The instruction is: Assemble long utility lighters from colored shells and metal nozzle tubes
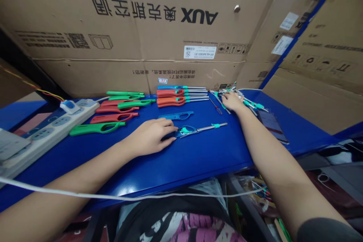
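Note:
My left hand (154, 135) is closed around the handle of a blue long-nosed lighter (185, 131) lying on the table. The lighter's inner teal parts and wires show, and its metal tube (210, 127) points right. Just behind it lies an empty blue handle shell (176, 115). At the back right, my right hand (232, 100) reaches into a pile of metal lighter tubes (252, 105) with teal parts. Its fingers are curled down among them, and what they grip is hidden. A small screwdriver (216, 106) lies just left of that hand.
Several lighters with tubes (171, 101) are stacked at the back middle. Green and red handle shells (99, 127) lie left, near a white power strip (61, 121). A phone (272, 126) lies right. Cardboard (159, 45) walls the back; a white cable (127, 197) crosses in front.

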`<state>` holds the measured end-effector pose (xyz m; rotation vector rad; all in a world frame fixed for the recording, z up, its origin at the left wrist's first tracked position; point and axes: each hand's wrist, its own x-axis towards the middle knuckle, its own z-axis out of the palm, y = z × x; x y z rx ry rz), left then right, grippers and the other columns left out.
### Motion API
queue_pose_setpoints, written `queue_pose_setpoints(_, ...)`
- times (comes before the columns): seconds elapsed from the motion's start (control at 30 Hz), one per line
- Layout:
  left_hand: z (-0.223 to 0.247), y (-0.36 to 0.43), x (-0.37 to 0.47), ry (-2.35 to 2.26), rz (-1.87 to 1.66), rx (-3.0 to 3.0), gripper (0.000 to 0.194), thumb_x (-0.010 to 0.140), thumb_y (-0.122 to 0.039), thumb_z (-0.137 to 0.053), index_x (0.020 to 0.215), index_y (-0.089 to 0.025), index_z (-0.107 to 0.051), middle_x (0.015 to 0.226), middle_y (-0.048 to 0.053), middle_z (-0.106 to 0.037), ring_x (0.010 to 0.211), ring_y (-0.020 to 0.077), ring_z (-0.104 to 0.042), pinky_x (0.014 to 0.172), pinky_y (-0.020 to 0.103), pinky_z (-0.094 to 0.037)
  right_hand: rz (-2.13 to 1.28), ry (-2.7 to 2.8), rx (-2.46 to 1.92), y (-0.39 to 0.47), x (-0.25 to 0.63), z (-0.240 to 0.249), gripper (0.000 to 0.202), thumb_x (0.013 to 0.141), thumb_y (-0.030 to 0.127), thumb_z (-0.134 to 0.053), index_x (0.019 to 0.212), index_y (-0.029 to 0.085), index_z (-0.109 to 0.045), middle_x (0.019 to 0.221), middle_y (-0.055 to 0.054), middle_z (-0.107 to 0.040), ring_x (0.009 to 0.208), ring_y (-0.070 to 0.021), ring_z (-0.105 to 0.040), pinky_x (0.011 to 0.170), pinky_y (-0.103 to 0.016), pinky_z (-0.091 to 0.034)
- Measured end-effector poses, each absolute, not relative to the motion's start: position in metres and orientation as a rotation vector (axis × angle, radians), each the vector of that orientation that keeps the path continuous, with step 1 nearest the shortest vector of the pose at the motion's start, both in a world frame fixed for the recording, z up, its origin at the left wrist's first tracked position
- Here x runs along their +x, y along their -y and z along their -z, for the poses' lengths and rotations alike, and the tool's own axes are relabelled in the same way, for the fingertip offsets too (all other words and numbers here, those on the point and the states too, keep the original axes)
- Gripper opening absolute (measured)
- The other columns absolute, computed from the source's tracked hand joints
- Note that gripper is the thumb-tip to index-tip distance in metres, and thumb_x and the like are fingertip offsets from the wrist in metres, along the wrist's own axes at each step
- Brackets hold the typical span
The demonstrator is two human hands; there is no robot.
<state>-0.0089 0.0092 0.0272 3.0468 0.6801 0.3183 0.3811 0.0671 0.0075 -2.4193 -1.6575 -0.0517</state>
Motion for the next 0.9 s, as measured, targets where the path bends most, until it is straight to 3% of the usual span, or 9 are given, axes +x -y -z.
queue_pose_setpoints(0.2, -0.028, -0.009, -0.008, -0.685, -0.316, 3.034, 0.033, 0.097, -0.033, -0.051, 0.125, -0.021, -0.065, 0.113, 0.008, -0.068, 0.102, 0.0240, -0.066, 0.085, 0.035, -0.053, 0.087, 1.554, -2.475, -0.064, 0.378, -0.020, 0.033, 0.089, 0.026, -0.048, 0.104, 0.015, -0.075, 0.127, -0.020, -0.064, 0.127, -0.0378, -0.052, 0.111, -0.073, -0.020)
queue_pose_setpoints(0.33, -0.028, -0.009, -0.009, -0.690, -0.328, 3.023, 0.033, 0.097, -0.033, -0.051, 0.124, -0.021, -0.066, 0.112, 0.008, -0.068, 0.102, 0.0241, -0.066, 0.085, 0.035, -0.054, 0.120, 1.548, -2.454, -0.063, 0.377, -0.021, 0.032, 0.088, 0.025, -0.047, 0.103, 0.016, -0.074, 0.131, -0.019, -0.061, 0.129, -0.0382, -0.050, 0.110, -0.072, -0.023)
queue_pose_setpoints(0.5, -0.026, -0.010, -0.009, -0.689, -0.338, 3.018, 0.033, 0.097, -0.034, -0.051, 0.124, -0.022, -0.065, 0.113, 0.008, -0.068, 0.102, 0.0233, -0.065, 0.085, 0.034, -0.054, 0.047, 1.688, -2.446, -0.063, 0.378, -0.013, 0.042, 0.095, 0.035, -0.040, 0.120, 0.018, -0.069, 0.146, -0.017, -0.050, 0.138, -0.0408, -0.038, 0.110, -0.077, -0.013)
queue_pose_setpoints(0.6, -0.026, -0.011, -0.009, -0.696, -0.308, 3.032, 0.034, 0.097, -0.035, -0.050, 0.125, -0.022, -0.064, 0.114, 0.008, -0.067, 0.103, 0.0234, -0.065, 0.086, 0.034, -0.053, 0.029, 1.697, -2.432, -0.065, 0.378, -0.010, 0.044, 0.095, 0.033, -0.039, 0.125, 0.016, -0.066, 0.147, -0.018, -0.049, 0.139, -0.0403, -0.036, 0.111, -0.077, -0.013)
queue_pose_setpoints(0.9, -0.027, -0.009, -0.008, -0.695, -0.344, 3.007, 0.032, 0.097, -0.033, -0.051, 0.123, -0.022, -0.066, 0.111, 0.008, -0.068, 0.102, 0.0234, -0.065, 0.086, 0.034, -0.053, 0.068, 1.576, -2.369, -0.068, 0.378, -0.013, 0.032, 0.081, 0.016, -0.049, 0.099, 0.015, -0.076, 0.131, -0.020, -0.060, 0.131, -0.0386, -0.047, 0.113, -0.068, -0.020)
